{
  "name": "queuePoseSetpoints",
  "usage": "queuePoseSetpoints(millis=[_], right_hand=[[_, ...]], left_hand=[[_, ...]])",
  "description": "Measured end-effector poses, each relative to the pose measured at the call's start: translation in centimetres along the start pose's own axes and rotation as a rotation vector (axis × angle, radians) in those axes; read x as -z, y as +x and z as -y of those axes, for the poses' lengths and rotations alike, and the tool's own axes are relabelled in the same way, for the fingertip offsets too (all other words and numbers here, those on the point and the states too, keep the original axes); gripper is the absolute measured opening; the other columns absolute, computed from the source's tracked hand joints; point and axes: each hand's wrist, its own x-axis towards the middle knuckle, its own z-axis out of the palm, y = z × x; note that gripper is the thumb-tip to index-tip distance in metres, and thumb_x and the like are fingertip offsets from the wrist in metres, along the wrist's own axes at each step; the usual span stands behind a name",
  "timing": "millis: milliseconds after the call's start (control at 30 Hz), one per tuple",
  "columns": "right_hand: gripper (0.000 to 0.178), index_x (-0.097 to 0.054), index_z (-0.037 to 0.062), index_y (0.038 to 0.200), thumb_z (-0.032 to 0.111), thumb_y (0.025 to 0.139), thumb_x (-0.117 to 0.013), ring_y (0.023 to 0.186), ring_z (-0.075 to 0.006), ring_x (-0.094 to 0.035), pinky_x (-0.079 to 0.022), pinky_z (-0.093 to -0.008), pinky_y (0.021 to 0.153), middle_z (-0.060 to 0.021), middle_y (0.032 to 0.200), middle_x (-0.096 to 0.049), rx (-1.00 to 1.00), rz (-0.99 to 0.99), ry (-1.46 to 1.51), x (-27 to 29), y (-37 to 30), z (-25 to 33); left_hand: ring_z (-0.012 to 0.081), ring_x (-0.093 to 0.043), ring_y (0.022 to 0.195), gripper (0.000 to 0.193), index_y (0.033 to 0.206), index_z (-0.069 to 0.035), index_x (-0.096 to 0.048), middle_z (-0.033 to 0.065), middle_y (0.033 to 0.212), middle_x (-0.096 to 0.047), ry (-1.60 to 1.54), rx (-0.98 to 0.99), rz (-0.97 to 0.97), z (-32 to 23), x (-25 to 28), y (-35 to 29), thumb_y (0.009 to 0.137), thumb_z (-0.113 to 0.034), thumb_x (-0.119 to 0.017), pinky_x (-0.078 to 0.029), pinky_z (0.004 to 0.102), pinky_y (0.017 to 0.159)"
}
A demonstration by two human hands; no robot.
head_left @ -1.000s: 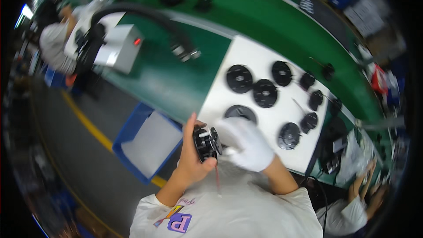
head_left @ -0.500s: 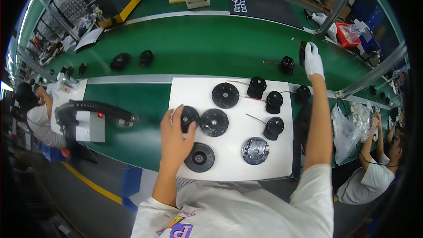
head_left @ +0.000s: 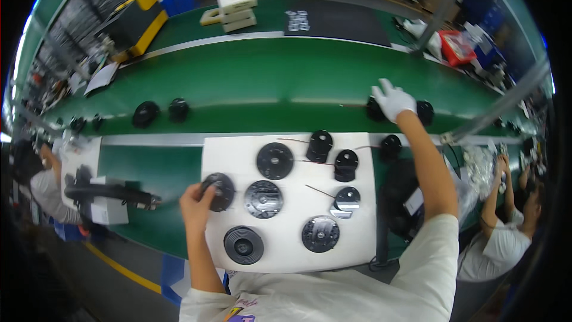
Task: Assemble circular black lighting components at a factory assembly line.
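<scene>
My bare left hand (head_left: 195, 201) grips a round black disc part (head_left: 219, 191) at the left edge of a white mat (head_left: 357, 238). My right hand (head_left: 393, 100), in a white glove, reaches far out over the green belt (head_left: 256, 92) and closes over a black part (head_left: 375, 110) there. Another black part (head_left: 425, 111) lies just right of it. On the mat lie several round black parts, among them a flat disc (head_left: 274, 160), a plate with holes (head_left: 263, 198) and a ribbed ring (head_left: 243, 245).
Two black parts (head_left: 146, 113) sit on the belt at the left. A person sits at the left by a grey box (head_left: 107, 209) with a black hose. Another person works at the right edge. White foam blocks (head_left: 236, 9) lie beyond the belt.
My view has steadied over the mat. My left hand has settled on the disc at the mat's left edge. My gloved right hand stays stretched out over the belt.
</scene>
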Motion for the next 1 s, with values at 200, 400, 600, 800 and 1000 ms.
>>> queuePoseSetpoints(millis=[200, 400, 600, 800, 1000], right_hand=[[0.054, -0.039, 0.0192, 0.149, 0.046, 0.103, -0.036, 0.118, -0.0377, -0.062, -0.053, -0.0479, 0.095, -0.021, 0.137, -0.053, -0.27, 0.208, 0.146, 1.8, -0.4, 8.4], [0.041, -0.049, 0.0137, 0.137, 0.033, 0.104, -0.034, 0.11, -0.0334, -0.064, -0.054, -0.0442, 0.089, -0.0209, 0.122, -0.061, 0.128, -0.037, 0.1, 0.8, -0.4, 8.1], [0.039, -0.059, 0.0174, 0.122, 0.047, 0.099, -0.046, 0.087, -0.0158, -0.058, -0.048, -0.0296, 0.077, -0.0028, 0.101, -0.061, -0.04, 0.515, 1.725, 13.9, -11.5, 22.7], [0.049, -0.062, 0.0227, 0.129, 0.058, 0.1, -0.044, 0.082, -0.0124, -0.063, -0.051, -0.0275, 0.067, 0.0007, 0.101, -0.066, 0.004, 0.867, 2.252, 10.7, -20.7, 37.0], [0.045, -0.064, 0.0181, 0.09, 0.059, 0.096, -0.047, 0.061, -0.0153, -0.055, -0.039, -0.0286, 0.05, -0.0023, 0.081, -0.066, -0.379, 1.396, 1.994, 6.6, -24.9, 51.1]], left_hand=[[0.0377, -0.046, 0.135, 0.064, 0.143, 0.0, -0.041, 0.0184, 0.147, -0.045, -1.104, 0.091, 0.064, 0.3, 3.9, -4.1, 0.086, -0.019, -0.06, -0.041, 0.0654, 0.104], [0.0393, -0.018, 0.151, 0.061, 0.151, -0.014, -0.04, 0.0136, 0.164, -0.022, -1.722, 0.202, 0.316, 3.7, 4.4, -1.6, 0.096, -0.038, -0.049, -0.039, 0.0614, 0.107], [0.044, -0.04, 0.137, 0.05, 0.145, -0.022, -0.051, 0.0174, 0.155, -0.038, -1.785, 0.127, 0.342, 1.4, 6.2, -1.3, 0.099, -0.042, -0.045, -0.051, 0.0439, 0.086], [0.0418, -0.039, 0.136, 0.055, 0.142, -0.021, -0.052, 0.0197, 0.151, -0.04, -1.813, 0.298, 0.246, 0.6, 6.1, -5.8, 0.098, -0.051, -0.04, -0.05, 0.0467, 0.085], [0.0467, -0.039, 0.134, 0.06, 0.149, -0.028, -0.044, 0.0208, 0.152, -0.038, -1.78, 0.161, 0.232, 2.0, 10.4, -11.8, 0.099, -0.059, -0.032, -0.048, 0.0503, 0.085]])
